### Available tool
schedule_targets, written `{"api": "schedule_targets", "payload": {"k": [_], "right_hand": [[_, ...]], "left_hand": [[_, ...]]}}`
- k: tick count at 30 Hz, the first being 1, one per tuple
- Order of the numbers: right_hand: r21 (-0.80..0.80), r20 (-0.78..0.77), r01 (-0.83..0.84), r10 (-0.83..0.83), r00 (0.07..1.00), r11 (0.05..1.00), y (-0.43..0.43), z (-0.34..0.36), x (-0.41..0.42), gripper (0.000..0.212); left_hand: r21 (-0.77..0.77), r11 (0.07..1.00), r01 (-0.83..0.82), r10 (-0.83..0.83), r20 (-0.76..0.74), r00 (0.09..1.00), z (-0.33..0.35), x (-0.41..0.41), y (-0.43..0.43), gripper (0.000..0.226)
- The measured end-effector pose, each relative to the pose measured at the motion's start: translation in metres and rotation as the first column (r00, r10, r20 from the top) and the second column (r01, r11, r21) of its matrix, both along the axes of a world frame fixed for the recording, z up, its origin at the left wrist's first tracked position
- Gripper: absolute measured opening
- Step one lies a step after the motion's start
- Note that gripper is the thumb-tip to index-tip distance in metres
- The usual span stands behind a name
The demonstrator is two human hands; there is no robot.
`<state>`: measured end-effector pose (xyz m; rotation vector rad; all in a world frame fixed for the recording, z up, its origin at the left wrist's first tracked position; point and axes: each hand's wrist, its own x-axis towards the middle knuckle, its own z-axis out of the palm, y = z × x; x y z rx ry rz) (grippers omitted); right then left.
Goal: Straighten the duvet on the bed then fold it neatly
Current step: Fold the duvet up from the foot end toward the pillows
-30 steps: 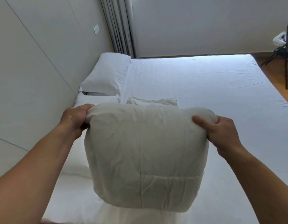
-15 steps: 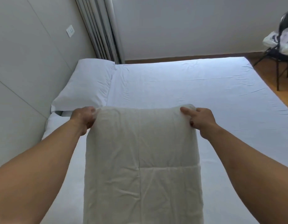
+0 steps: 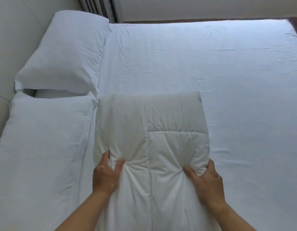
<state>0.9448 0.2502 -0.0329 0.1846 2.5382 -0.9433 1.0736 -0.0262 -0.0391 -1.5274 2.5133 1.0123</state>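
Duvet, folded into a thick bundle, is laid on the bed just beside the near pillow. Its side edges are pinched by left hand and right hand. Layers may be sprung open if released unevenly.

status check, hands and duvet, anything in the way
Left hand and right hand both gripping the folded duvet at its sides. Duvet lying on the bed sheet, beside the near pillow. Nothing blocking.
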Motion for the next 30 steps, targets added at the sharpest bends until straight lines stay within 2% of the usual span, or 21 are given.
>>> {"api": "schedule_targets", "payload": {"k": [1, 3, 5, 6, 8, 10, 11, 12, 13, 15, 16, 18, 20, 21, 24, 26, 28, 30], "right_hand": [[-0.043, -0.074, 0.002, -0.005, 0.997, 0.999, -0.007, 0.003, -0.005, 0.063], [-0.124, -0.199, 0.013, -0.038, 0.979, 0.992, -0.021, 0.012, -0.023, 0.05], [-0.18, -0.304, 0.051, -0.105, 0.947, 0.982, -0.034, 0.018, -0.045, 0.047], [-0.194, -0.322, 0.066, -0.127, 0.938, 0.979, -0.04, 0.015, -0.055, 0.047], [-0.154, -0.211, 0.076, -0.108, 0.971, 0.985, -0.049, 0.004, -0.067, 0.05], [-0.051, -0.038, 0.017, -0.019, 0.999, 0.999, -0.052, -0.006, -0.07, 0.063], [0.014, -0.029, -0.026, 0.027, 0.999, 1.0, -0.052, -0.007, -0.071, 0.071], [0.077, -0.1, -0.068, 0.076, 0.992, 0.995, -0.053, -0.006, -0.074, 0.079], [0.129, -0.23, -0.113, 0.14, 0.963, 0.985, -0.058, -0.003, -0.079, 0.084], [0.211, -0.448, -0.241, 0.313, 0.838, 0.947, -0.079, 0.005, -0.098, 0.085], [0.281, -0.466, -0.335, 0.433, 0.771, 0.899, -0.094, 0.006, -0.111, 0.084], [0.43, -0.332, -0.518, 0.662, 0.672, 0.74, -0.124, 0.005, -0.136, 0.08], [0.505, -0.189, -0.604, 0.762, 0.619, 0.616, -0.141, -0.007, -0.16, 0.08], [0.511, -0.154, -0.605, 0.757, 0.635, 0.611, -0.145, -0.013, -0.172, 0.08], [0.495, -0.076, -0.541, 0.654, 0.752, 0.68, -0.145, -0.041, -0.209, 0.082], [0.467, -0.05, -0.514, 0.602, 0.797, 0.719, -0.141, -0.07, -0.222, 0.085], [0.427, -0.099, -0.494, 0.582, 0.807, 0.757, -0.137, -0.106, -0.226, 0.086], [0.397, -0.213, -0.45, 0.557, 0.803, 0.8, -0.136, -0.145, -0.23, 0.087]], "left_hand": [[-0.031, 0.999, -0.028, 0.024, -0.111, 0.994, 0.005, -0.01, -0.003, 0.05], [-0.098, 0.991, -0.095, 0.061, -0.304, 0.951, 0.023, -0.037, -0.018, 0.028], [-0.164, 0.972, -0.166, 0.08, -0.434, 0.897, 0.03, -0.061, -0.043, 0.024], [-0.184, 0.969, -0.167, 0.068, -0.45, 0.89, 0.027, -0.072, -0.055, 0.024], [-0.195, 0.978, -0.074, 0.008, -0.321, 0.947, 0.004, -0.08, -0.072, 0.026], [-0.111, 0.994, -0.01, -0.003, -0.115, 0.993, -0.015, -0.081, -0.079, 0.028], [-0.07, 0.997, -0.013, 0.01, -0.044, 0.999, -0.016, -0.083, -0.079, 0.031], [-0.077, 0.997, -0.018, 0.018, 0.002, 1.0, -0.016, -0.088, -0.08, 0.037], [-0.147, 0.989, 0.016, -0.013, 0.024, 1.0, -0.012, -0.095, -0.08, 0.046], [-0.331, 0.922, 0.201, -0.205, 0.022, 0.978, 0.0, -0.12, -0.073, 0.058], [-0.367, 0.867, 0.337, -0.348, 0.038, 0.937, 0.005, -0.135, -0.067, 0.061], [-0.334, 0.702, 0.629, -0.609, 0.176, 0.773, 0.003, -0.159, -0.055, 0.066], [-0.295, 0.579, 0.76, -0.695, 0.31, 0.649, -0.011, -0.175, -0.06, 0.069], [-0.299, 0.571, 0.765, -0.689, 0.332, 0.644, -0.018, -0.182, -0.068, 0.07], [-0.333, 0.615, 0.715, -0.622, 0.353, 0.699, -0.05, -0.196, -0.092, 0.073], [-0.355, 0.65, 0.672, -0.593, 0.317, 0.74, -0.078, -0.199, -0.098, 0.076], [-0.366, 0.685, 0.63, -0.59, 0.228, 0.774, -0.114, -0.202, -0.103, 0.078], [-0.373, 0.71, 0.598, -0.617, 0.081, 0.783, -0.153, -0.209, -0.11, 0.076]]}}
